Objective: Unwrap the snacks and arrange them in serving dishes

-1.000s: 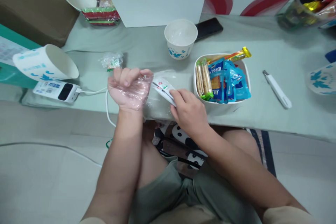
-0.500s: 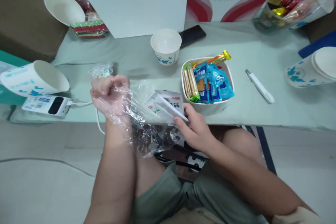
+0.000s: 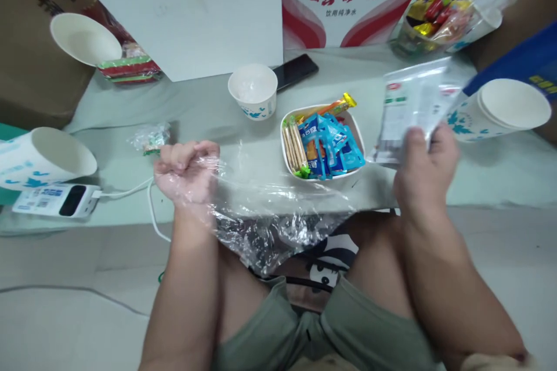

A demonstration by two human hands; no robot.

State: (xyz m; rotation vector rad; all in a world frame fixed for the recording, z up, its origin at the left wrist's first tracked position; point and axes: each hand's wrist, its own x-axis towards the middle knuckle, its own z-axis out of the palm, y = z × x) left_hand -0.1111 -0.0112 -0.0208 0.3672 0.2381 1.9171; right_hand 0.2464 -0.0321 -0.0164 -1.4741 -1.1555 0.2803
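1. Right hand (image 3: 426, 174) grips white packets (image 3: 407, 107); both swung from centre to frame right.
2. Packets now well apart from left hand (image 3: 187, 173).
3. Left's fingers curled, clear film (image 3: 296, 229) draped over; can't tell if gripping.

Black phone (image 3: 300, 72) near white box (image 3: 195, 17); power strip (image 3: 43, 200) left.

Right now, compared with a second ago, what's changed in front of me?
Your right hand has carried the white packets from left of the snack bowl to its right. The clear film now spreads farther right from your left hand, whose fingers stay curled. The snack bowl, paper cup and phone stayed put.
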